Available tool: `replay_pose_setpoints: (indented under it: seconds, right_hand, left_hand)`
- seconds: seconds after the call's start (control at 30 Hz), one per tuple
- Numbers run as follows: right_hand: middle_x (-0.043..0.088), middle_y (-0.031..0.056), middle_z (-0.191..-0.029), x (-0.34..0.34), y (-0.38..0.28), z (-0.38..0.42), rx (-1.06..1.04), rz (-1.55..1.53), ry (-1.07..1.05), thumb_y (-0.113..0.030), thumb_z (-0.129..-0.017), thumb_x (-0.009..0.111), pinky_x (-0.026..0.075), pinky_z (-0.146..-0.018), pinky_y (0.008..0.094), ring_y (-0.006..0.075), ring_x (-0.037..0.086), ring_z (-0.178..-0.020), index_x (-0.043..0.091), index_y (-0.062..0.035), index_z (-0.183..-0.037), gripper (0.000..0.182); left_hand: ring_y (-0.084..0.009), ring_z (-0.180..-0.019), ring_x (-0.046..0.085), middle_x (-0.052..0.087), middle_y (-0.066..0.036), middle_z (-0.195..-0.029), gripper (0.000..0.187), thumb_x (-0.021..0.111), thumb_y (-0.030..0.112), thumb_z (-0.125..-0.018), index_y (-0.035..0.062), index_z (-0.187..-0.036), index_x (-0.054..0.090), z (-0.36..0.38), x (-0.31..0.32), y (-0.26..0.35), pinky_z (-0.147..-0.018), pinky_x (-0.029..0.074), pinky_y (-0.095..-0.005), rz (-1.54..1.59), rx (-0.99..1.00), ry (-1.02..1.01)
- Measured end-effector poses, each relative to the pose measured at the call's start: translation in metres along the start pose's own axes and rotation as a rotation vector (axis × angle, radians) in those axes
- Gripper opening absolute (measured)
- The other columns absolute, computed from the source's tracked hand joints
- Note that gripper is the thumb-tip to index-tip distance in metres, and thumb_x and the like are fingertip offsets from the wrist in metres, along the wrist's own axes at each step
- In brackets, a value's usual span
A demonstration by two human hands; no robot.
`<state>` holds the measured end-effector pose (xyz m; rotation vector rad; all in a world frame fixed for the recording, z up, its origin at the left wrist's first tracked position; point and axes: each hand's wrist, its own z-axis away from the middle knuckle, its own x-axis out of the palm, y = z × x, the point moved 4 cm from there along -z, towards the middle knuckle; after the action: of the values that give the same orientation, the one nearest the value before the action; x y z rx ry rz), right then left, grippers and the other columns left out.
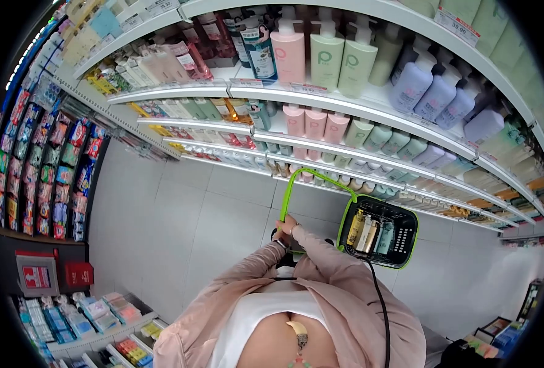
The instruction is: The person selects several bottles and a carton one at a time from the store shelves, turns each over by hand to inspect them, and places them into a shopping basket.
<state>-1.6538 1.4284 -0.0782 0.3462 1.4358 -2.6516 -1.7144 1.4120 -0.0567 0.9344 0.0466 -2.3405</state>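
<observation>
Basket (379, 232), black with a green rim, hangs just past the fingers, and its green handle (302, 184) arches up from them. Bottles (370, 232) stand upright and packed side by side inside it. One hand (287, 228) is closed on the handle's lower end; which hand it is, I cannot tell, since both pink sleeves (321, 270) meet there and the other hand is hidden. Beyond the fingers, store shelves (358, 150) carry rows of pump bottles (321, 58) above a pale tiled floor (192, 233). The load sits to one side of the grip, so I judge the basket could tilt and tip bottles out, or swing into the shelf edge nearby.
</observation>
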Motion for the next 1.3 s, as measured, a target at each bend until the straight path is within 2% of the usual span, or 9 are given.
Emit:
replay_pose_setpoints:
  seconds: [0.13,0.33,0.47,0.5,0.7,0.8,1.0,1.1,1.3]
  right_hand:
    - [0.059,0.021,-0.095,0.005,-0.026,0.001,0.079,-0.023,-0.05,-0.029,-0.076,0.06,0.046,-0.073,0.0386,0.0327,0.058,-0.088,0.05,0.0013,-0.102,0.041]
    - [0.06,0.0171,-0.088,0.025,-0.04,-0.011,-0.002,0.201,0.187,-0.03,-0.082,0.053,0.046,-0.069,0.0356,0.0278,0.059,-0.079,0.052,0.0016,-0.096,0.035]
    - [0.061,0.0188,-0.083,0.033,-0.002,-0.012,0.037,-0.169,-0.019,-0.036,-0.08,0.05,0.046,-0.071,0.037,0.0324,0.059,-0.079,0.056,-0.0017,-0.095,0.038]
    - [0.062,0.017,-0.077,0.028,0.008,-0.012,-0.019,0.074,0.016,-0.031,-0.079,0.049,0.047,-0.064,0.0361,0.0272,0.06,-0.071,0.06,-0.0018,-0.087,0.031]
    - [0.062,0.0092,-0.084,-0.008,0.064,0.025,0.448,0.012,-0.067,-0.027,-0.084,0.047,0.044,-0.05,0.0325,0.0182,0.06,-0.065,0.054,-0.0027,-0.098,0.029]
    - [0.062,0.0077,-0.086,-0.024,0.065,0.049,0.492,-0.268,0.05,-0.027,-0.083,0.047,0.042,-0.048,0.0317,0.0167,0.059,-0.064,0.053,-0.0043,-0.1,0.029]
    - [0.063,0.0063,-0.081,-0.031,0.114,0.066,0.24,0.035,0.073,-0.024,-0.082,0.05,0.041,-0.043,0.0285,0.0148,0.058,-0.058,0.057,-0.0071,-0.095,0.022]
    - [0.063,0.0062,-0.074,-0.036,0.088,0.094,0.565,-0.135,0.098,-0.023,-0.081,0.05,0.04,-0.039,0.0267,0.0139,0.058,-0.054,0.058,-0.0067,-0.09,0.02]
    - [0.062,0.0076,-0.075,-0.045,0.097,0.114,0.627,-0.124,0.095,-0.024,-0.082,0.05,0.042,-0.04,0.0275,0.015,0.058,-0.053,0.056,-0.0037,-0.093,0.023]
  left_hand:
    - [-0.0245,-0.103,0.05,0.059,-0.006,-0.106,0.035,0.052,0.036,-0.077,0.0149,-0.105,0.059,0.017,-0.012,-0.018,-0.093,0.029,-0.0396,-0.361,0.116,-0.118]
    - [-0.0238,-0.106,0.047,0.059,-0.003,-0.105,0.036,0.053,0.038,-0.076,0.0162,-0.104,0.061,0.029,-0.024,-0.042,-0.097,0.024,-0.0397,-0.504,0.225,-0.263]
    - [-0.0233,-0.108,0.046,0.06,-0.002,-0.105,0.036,0.054,0.039,-0.075,0.017,-0.103,0.062,0.033,-0.017,-0.074,-0.1,0.021,-0.0397,-0.557,0.247,-0.272]
    - [-0.0232,-0.109,0.046,0.06,-0.001,-0.105,0.036,0.055,0.039,-0.075,0.0172,-0.103,0.062,0.033,-0.012,-0.085,-0.101,0.02,-0.0397,-0.563,0.24,-0.241]
    - [-0.0211,-0.111,0.043,0.06,-0.002,-0.103,0.032,0.054,0.038,-0.076,0.0181,-0.099,0.064,0.014,0.027,-0.146,-0.105,0.014,-0.04,-0.559,0.195,-0.141]
    - [-0.0215,-0.112,0.043,0.057,-0.004,-0.108,0.032,0.052,0.033,-0.077,0.0167,-0.104,0.061,0.025,0.022,-0.161,-0.104,0.014,-0.0428,-0.405,0.08,-0.086]
    - [-0.0223,-0.118,0.037,0.049,-0.007,-0.119,0.034,0.049,0.022,-0.079,0.0124,-0.111,0.056,0.018,0.052,-0.19,-0.102,0.017,-0.0509,-0.312,-0.042,-0.13]
    - [-0.0209,-0.122,0.031,0.043,-0.003,-0.127,0.034,0.041,0.024,-0.086,0.0153,-0.117,0.052,0.006,0.066,-0.202,-0.094,0.028,-0.0522,-0.227,-0.226,-0.133]
    - [-0.0227,-0.123,0.03,0.04,-0.004,-0.13,0.035,0.04,0.025,-0.087,0.0154,-0.12,0.05,-0.01,0.081,-0.212,-0.092,0.028,-0.0546,-0.181,-0.285,-0.158]
